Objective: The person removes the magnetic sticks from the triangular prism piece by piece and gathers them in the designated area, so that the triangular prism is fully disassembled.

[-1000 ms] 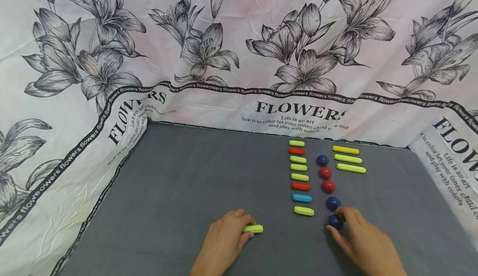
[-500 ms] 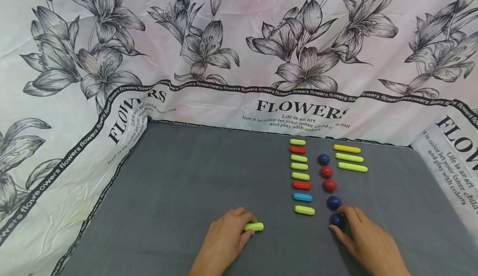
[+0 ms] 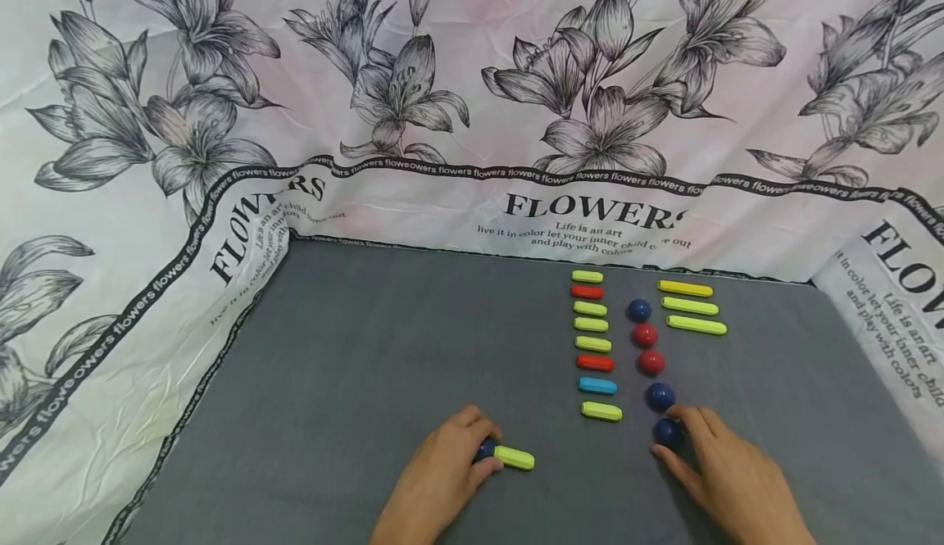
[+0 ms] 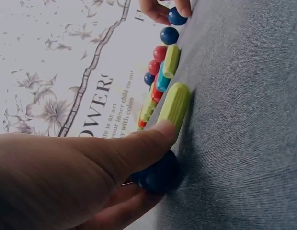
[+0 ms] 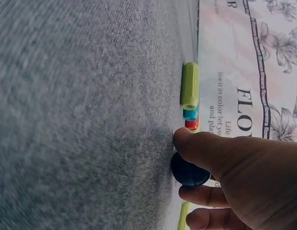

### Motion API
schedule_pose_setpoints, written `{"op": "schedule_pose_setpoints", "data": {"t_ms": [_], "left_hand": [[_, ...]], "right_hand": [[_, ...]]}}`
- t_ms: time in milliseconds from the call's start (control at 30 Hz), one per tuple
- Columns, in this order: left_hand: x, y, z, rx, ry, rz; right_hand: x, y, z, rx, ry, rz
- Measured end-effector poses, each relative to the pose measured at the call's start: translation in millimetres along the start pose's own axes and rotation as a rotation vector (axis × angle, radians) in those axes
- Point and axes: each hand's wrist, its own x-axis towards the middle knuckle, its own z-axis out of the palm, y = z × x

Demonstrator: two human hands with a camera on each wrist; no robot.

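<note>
At the lower middle of the head view, my left hand (image 3: 451, 467) pinches a dark blue ball (image 4: 158, 173) between thumb and fingers. A lime-green ribbed rod (image 3: 515, 458) meets that ball end-on and points to the right; the thumb tip overlaps the rod's near end in the left wrist view. Over on the right, my right hand (image 3: 726, 471) has thumb and fingers around another blue ball (image 5: 189, 170), which sits on the grey cloth. Just beyond it lies a separate blue ball (image 3: 660, 397), the nearest of the others in its column.
Short rods, lime, red and blue (image 3: 597, 386), form a column left of the balls. Farther up that ball column are two red balls (image 3: 651, 362) and a blue ball (image 3: 638, 310). Longer rods (image 3: 689, 306) lie at the back right. Flower-printed cloth (image 3: 413, 209) rises behind the grey surface.
The lime rod in my left hand now sticks out farther right and tilts slightly, and the blue ball at its end has come into sight. My right hand stays at its ball.
</note>
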Motion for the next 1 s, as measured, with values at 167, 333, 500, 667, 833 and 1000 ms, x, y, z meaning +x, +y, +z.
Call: {"op": "schedule_pose_setpoints", "data": {"t_ms": [167,333,500,667,833,1000], "left_hand": [[-1.5,-0.7,-0.4,-0.048,-0.027,-0.010],[-5.7,-2.3,-0.1,-0.081,-0.020,0.005],[-9.4,-5.3,-4.3,-0.096,-0.038,0.025],[-10.9,-5.9,-6.0,-0.089,-0.031,0.028],[-9.7,-4.2,-4.2,-0.030,-0.019,0.036],[-10.4,-2.5,-4.0,-0.026,-0.022,0.020]], "right_hand": [[-3.0,-4,-2,-0.001,0.113,-0.063],[-1.4,-21,-6,0.001,0.283,-0.232],[4.7,-48,-6,0.000,0.312,-0.402],[8.8,-77,3,-0.012,0.273,-0.502],[8.9,-103,16,-0.016,0.195,-0.592],[13.3,-122,20,0.008,0.125,-0.631]]}}
